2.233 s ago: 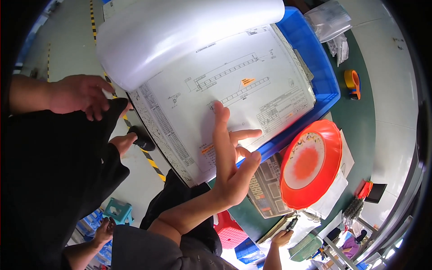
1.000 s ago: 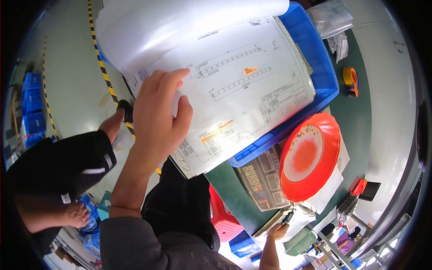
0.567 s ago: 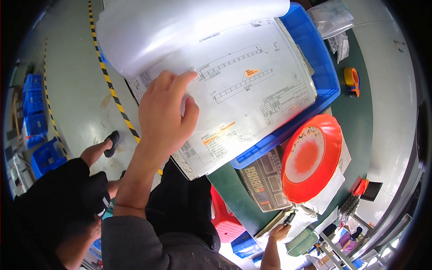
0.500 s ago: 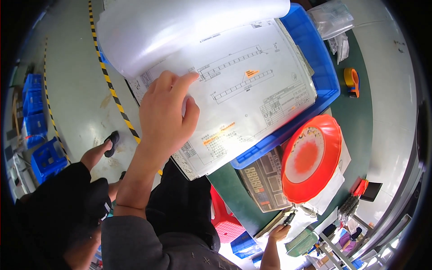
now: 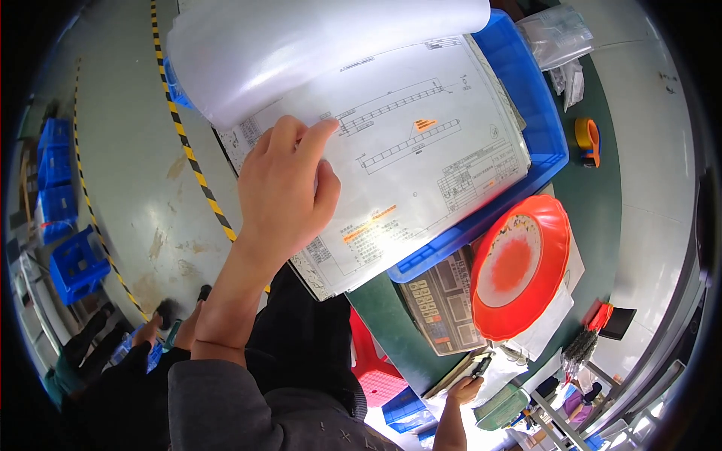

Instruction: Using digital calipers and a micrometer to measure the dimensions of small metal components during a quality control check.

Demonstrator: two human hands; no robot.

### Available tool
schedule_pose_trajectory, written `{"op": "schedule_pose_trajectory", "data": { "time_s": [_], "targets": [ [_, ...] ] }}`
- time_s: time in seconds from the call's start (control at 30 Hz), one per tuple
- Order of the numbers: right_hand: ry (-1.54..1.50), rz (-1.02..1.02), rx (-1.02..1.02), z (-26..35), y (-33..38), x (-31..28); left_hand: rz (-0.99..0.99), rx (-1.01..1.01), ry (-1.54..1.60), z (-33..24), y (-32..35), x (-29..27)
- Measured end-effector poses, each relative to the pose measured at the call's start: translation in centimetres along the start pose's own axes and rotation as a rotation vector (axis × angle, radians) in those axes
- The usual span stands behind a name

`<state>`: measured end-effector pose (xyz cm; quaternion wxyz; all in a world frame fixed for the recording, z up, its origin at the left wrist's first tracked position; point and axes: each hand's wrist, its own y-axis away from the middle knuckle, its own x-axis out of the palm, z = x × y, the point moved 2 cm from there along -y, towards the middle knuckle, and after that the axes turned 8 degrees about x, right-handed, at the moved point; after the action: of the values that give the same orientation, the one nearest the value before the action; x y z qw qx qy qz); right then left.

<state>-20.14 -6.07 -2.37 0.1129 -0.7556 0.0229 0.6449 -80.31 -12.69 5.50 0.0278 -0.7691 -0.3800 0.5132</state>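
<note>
White drawing sheet [image 5: 421,158] under left hand [image 5: 282,192], long axis diagonal.

Blue crate [image 5: 526,113] mostly hidden under drawing sheet [image 5: 421,158]; print too small.

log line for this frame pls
left hand | flat on drawing sheet | sheet over blue bin | right hand unseen | red dish beside bin

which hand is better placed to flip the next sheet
Left. The left hand lies on the drawing sheet beside the curled clear page; the right hand is down at the table edge.
</note>
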Motion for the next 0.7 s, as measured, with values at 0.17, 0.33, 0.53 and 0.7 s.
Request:
{"op": "schedule_pose_trajectory", "data": {
  "time_s": [0.17,0.33,0.53,0.7],
  "targets": [
    [-0.013,0.008,-0.016,0.26,-0.09,0.10,0.007,0.009,-0.020,0.15,-0.05,0.07],
    [-0.008,0.015,-0.010,0.32,-0.02,0.01,0.079,-0.046,-0.018,0.00,-0.03,-0.07],
    [-0.005,0.024,-0.005,0.29,0.06,0.03,0.093,-0.054,-0.014,-0.03,-0.17,-0.25],
    [-0.010,0.017,-0.012,0.48,0.06,-0.10,0.104,-0.069,-0.003,0.08,-0.23,-0.14]
  ]
}}
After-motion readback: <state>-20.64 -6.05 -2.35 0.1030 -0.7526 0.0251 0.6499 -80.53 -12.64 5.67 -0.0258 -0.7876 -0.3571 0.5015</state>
